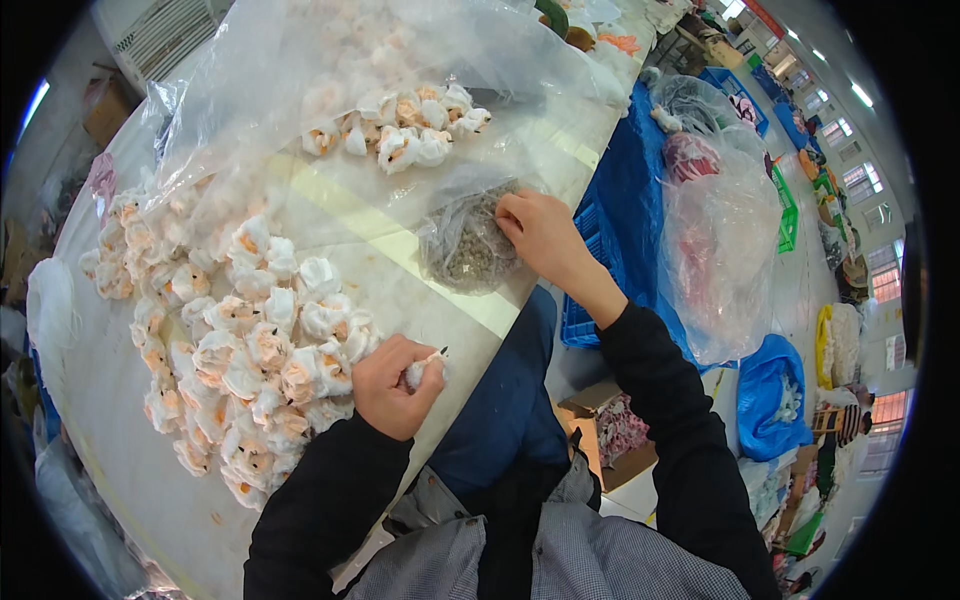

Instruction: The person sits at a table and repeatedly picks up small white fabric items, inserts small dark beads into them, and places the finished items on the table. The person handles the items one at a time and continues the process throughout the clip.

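My left hand (398, 385) is closed near the table's front edge. Between its thumb and fingers sits a small white puffy piece (420, 375) with a thin dark tip sticking up. Beside that hand spreads a large heap of white and peach puffy pieces (240, 370), which look like artificial flower heads, several with dark tips. My right hand (540, 235) has its fingers pinched together at the edge of a clear plastic bag (440, 235) full of tiny grey-brown bits (472, 252). Whatever those fingertips hold is hidden.
More puffy pieces (415, 125) lie farther back, partly under a large clear plastic sheet (250, 90). The pale table (480, 350) ends close to my body. To the right stand blue crates (590, 260), a stuffed clear bag (715, 250) and a cardboard box (625, 465).
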The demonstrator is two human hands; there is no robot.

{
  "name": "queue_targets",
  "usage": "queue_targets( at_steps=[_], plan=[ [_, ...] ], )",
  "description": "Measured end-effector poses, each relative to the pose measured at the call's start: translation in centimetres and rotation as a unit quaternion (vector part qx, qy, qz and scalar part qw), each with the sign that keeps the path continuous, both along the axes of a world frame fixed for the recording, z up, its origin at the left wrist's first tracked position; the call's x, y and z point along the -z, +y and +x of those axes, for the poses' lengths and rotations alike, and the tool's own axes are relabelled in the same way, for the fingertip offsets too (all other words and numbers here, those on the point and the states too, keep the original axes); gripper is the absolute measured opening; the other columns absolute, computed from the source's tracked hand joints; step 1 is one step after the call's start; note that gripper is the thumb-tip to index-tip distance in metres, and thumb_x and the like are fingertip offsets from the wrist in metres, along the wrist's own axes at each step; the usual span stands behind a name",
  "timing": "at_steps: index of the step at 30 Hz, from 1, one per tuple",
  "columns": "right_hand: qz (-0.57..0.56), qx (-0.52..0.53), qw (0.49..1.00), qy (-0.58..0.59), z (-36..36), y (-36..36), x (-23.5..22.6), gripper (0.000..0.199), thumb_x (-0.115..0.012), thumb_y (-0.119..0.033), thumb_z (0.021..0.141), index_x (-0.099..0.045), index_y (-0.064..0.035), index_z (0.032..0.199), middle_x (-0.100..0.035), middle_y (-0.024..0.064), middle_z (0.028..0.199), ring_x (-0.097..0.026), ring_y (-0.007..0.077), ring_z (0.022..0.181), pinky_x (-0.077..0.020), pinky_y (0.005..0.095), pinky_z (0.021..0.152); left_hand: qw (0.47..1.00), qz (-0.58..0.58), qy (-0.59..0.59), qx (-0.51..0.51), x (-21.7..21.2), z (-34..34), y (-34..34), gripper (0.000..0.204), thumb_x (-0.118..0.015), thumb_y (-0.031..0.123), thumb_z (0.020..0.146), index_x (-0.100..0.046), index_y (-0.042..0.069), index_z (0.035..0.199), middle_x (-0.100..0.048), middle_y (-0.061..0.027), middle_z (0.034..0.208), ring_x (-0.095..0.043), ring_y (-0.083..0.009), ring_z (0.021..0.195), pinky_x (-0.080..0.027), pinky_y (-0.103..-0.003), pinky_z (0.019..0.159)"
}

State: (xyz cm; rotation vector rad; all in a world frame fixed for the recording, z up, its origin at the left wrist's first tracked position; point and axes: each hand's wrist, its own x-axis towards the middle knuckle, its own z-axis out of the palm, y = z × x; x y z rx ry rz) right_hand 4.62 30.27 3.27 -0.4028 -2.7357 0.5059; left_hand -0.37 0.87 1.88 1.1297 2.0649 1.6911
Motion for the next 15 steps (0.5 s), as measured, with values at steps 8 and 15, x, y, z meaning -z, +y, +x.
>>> queue_targets(
  at_steps=[8, 15],
  plan=[
    [-0.164, -0.003, 0.981, 0.104, 1.8, -4.3, -1.8, 0.011, -0.073, -0.007, 0.094, -0.073, -0.0026, 0.103, -0.071, 0.0118, 0.09, -0.07, 0.022, 0.077, -0.0541, 0.0306, 0.069, 1.0, -0.008, -0.013, -0.001, 0.1, 0.1, 0.0, 0.004, -0.074, 0.004, 0.084, -0.071, 0.001, 0.086, -0.064, -0.0109, 0.075, -0.06, -0.0221, 0.06, -0.045, -0.032, 0.054],
    [-0.062, -0.056, 0.995, 0.057, 0.7, -5.7, 0.3, 0.017, -0.074, -0.009, 0.089, -0.069, -0.0029, 0.104, -0.065, 0.0118, 0.093, -0.067, 0.0319, 0.084, -0.0545, 0.0407, 0.074, 1.0, -0.005, -0.01, 0.007, 0.3, -0.1, 0.0, 0.004, -0.074, 0.004, 0.085, -0.071, 0.001, 0.085, -0.064, -0.0106, 0.075, -0.059, -0.0217, 0.059, -0.044, -0.032, 0.054]
  ],
)
